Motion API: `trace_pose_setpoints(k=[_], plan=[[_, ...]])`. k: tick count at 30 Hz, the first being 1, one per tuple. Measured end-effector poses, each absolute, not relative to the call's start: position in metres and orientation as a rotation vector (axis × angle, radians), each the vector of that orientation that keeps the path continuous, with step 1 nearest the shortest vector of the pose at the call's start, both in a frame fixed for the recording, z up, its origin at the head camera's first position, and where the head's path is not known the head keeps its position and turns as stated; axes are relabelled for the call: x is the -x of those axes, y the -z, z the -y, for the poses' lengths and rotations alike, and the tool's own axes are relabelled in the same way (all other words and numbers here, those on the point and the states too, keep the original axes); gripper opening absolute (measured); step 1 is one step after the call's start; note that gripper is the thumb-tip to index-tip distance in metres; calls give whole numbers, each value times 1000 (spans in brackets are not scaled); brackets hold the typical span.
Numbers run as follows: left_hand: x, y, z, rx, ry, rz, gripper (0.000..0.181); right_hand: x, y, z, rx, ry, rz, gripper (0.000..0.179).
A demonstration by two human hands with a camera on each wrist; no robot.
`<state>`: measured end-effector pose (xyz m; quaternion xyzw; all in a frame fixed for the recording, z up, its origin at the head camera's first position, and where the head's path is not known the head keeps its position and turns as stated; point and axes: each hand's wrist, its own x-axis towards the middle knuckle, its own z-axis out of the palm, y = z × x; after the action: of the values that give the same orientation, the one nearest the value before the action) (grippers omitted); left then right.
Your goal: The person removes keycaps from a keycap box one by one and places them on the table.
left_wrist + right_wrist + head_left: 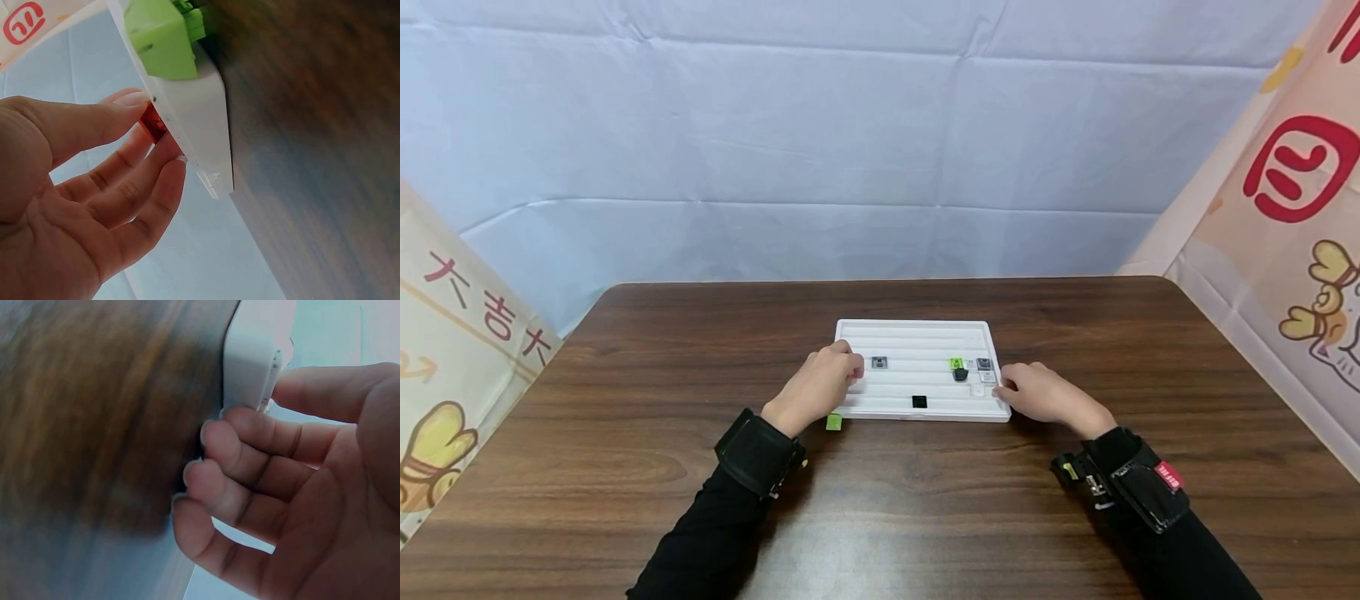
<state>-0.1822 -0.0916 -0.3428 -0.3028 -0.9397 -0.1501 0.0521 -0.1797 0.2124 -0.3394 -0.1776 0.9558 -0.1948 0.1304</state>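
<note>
A white ridged tray [917, 333] lies on the table. At its left edge, my left hand [820, 379] pinches a small red piece [152, 122] between thumb and fingers, seen in the left wrist view. Just by that hand, a lime green block [833, 422] sits at the tray's near left corner. My right hand [1048, 393] grips the tray's right edge; in the right wrist view the thumb lies at the top rim, and the index finger is against the side wall [250, 369] with the other fingers curled below.
On the tray sit a grey square piece [879, 362] at left and a black one [919, 402] near the front. Towards the right are a green piece [957, 363], a black one [960, 375], a dark grey one [984, 364] and several pale ones. Brown wooden table [880, 517] surrounds it.
</note>
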Motion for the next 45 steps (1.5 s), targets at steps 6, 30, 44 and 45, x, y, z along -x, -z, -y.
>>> trace_pose_setpoints(k=[6,30,44,45], plan=[[183,343,91,907,453,2872,11,179,339,-212,510,564,-2776,23],[185,343,92,883,442,2844,9,180,339,-213,516,570,-2772,22],[183,340,93,893,552,2820,17,180,339,-212,515,571,-2774,22],[183,340,93,910,553,2814,17,180,339,-213,513,570,-2774,23]])
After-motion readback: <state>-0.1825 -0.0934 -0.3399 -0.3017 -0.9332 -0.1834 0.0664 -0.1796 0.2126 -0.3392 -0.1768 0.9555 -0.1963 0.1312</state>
